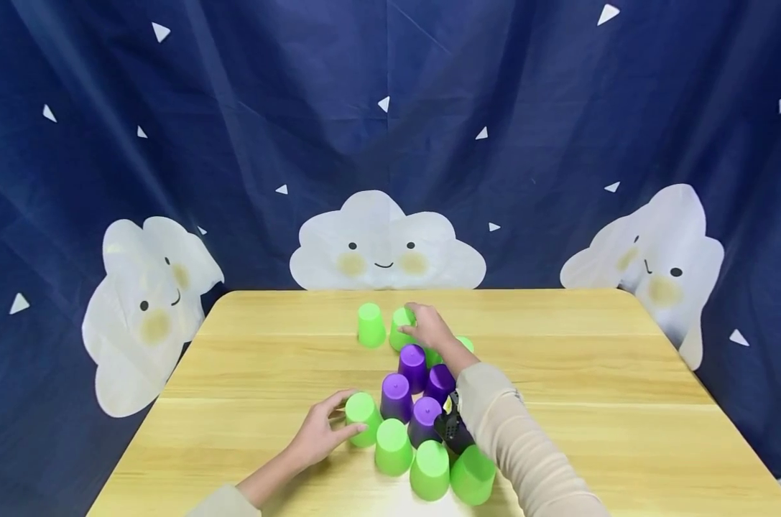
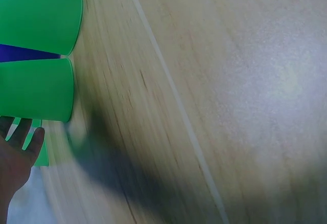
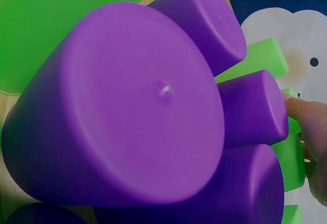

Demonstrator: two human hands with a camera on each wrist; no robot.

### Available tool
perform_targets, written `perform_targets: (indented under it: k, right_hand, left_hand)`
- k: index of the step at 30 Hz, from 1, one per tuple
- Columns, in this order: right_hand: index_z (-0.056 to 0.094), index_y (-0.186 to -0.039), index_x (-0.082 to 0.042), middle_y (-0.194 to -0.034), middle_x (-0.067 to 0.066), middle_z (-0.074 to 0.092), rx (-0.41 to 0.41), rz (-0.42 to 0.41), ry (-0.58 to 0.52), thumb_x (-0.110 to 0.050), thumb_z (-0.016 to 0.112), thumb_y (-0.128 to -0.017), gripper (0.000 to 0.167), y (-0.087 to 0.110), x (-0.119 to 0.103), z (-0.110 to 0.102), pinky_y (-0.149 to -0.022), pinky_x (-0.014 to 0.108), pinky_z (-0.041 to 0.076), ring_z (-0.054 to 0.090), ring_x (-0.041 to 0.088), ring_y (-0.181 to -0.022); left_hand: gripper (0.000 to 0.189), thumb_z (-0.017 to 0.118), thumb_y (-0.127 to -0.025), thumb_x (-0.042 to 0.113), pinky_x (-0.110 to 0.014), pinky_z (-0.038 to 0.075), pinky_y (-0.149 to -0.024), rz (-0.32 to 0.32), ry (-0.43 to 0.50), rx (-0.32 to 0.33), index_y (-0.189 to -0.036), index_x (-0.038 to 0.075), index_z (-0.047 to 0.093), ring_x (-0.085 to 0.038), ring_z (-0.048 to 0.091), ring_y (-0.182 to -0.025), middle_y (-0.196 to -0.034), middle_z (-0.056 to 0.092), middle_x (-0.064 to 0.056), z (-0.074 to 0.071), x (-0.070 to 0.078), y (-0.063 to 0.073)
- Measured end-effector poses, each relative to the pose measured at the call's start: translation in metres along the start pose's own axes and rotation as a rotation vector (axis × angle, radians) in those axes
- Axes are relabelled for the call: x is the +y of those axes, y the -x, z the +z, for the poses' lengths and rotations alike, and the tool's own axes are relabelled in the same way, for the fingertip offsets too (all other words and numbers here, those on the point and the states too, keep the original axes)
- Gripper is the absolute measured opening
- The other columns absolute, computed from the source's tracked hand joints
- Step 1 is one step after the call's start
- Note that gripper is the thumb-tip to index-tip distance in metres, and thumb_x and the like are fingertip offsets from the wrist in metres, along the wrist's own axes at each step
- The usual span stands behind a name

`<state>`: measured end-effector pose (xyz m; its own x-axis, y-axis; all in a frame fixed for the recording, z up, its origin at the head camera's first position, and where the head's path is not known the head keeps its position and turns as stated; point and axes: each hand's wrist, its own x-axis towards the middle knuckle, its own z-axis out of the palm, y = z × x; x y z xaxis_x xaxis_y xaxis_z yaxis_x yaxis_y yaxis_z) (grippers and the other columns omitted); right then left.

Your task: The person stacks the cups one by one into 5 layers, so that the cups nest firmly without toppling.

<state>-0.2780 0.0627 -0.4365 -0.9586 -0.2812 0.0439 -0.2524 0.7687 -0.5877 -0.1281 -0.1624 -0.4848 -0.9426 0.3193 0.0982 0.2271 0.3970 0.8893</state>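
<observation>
Left hand (image 1: 317, 433) fingers wrap the near green cup (image 1: 362, 411); right hand (image 1: 431, 329) fingers pinch the far green cup (image 1: 400, 319) — both inverted on the surface (image 1: 267, 370). Probably light, stiff, slightly slippery plastic — best gripped by opposite side walls.

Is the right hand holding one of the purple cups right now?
No, the right hand has its fingers on a green cup, beyond the purple cups.
</observation>
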Motion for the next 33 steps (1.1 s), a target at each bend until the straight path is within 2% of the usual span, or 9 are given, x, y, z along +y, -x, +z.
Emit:
perform_targets:
  k: [8,14,21,28,33]
  right_hand:
    - [0.048,-0.128,0.007,-0.128,0.025,0.053,0.040,-0.026,0.009,-0.007,0.064,-0.085,0.047,0.003,-0.002,0.001,-0.100,0.042,0.046,0.053,0.036,-0.117]
    - [0.047,-0.128,0.007,-0.130,0.025,0.052,0.057,-0.045,0.014,-0.004,0.063,-0.085,0.047,0.004,-0.002,-0.001,-0.103,0.043,0.043,0.050,0.037,-0.121]
    - [0.051,-0.126,0.006,-0.126,0.024,0.056,0.087,-0.055,-0.089,-0.008,0.065,-0.084,0.047,0.010,0.008,-0.009,-0.093,0.043,0.051,0.059,0.037,-0.109]
    - [0.053,-0.121,0.011,-0.123,0.027,0.057,0.089,-0.107,-0.206,-0.011,0.068,-0.082,0.047,0.022,0.022,-0.019,-0.094,0.046,0.049,0.058,0.040,-0.107]
    - [0.056,-0.118,0.011,-0.120,0.027,0.059,0.051,-0.116,-0.251,-0.013,0.070,-0.081,0.047,0.030,0.029,-0.028,-0.096,0.047,0.047,0.058,0.039,-0.108]
  left_hand:
    - [0.052,0.073,-0.078,0.022,-0.045,0.048,-0.095,-0.015,0.013,0.000,-0.123,0.005,0.054,-0.033,0.058,-0.109,-0.118,0.063,-0.011,0.001,0.001,0.002]
    - [0.052,0.073,-0.078,0.021,-0.048,0.047,-0.095,-0.013,0.008,0.001,-0.123,0.004,0.054,-0.036,0.057,-0.110,-0.119,0.062,-0.014,0.001,0.001,0.002]
    - [0.053,0.073,-0.077,0.022,-0.047,0.048,-0.095,-0.006,-0.001,0.003,-0.123,0.003,0.054,-0.034,0.059,-0.108,-0.119,0.062,-0.014,0.000,0.000,0.000]
    - [0.054,0.073,-0.077,0.021,-0.045,0.049,-0.095,-0.013,0.006,0.022,-0.124,0.003,0.054,-0.032,0.060,-0.107,-0.119,0.063,-0.012,0.000,-0.001,-0.001]
    - [0.054,0.074,-0.077,0.022,-0.044,0.049,-0.095,-0.023,0.000,0.020,-0.123,0.003,0.054,-0.032,0.060,-0.107,-0.118,0.063,-0.011,0.001,0.000,-0.002]
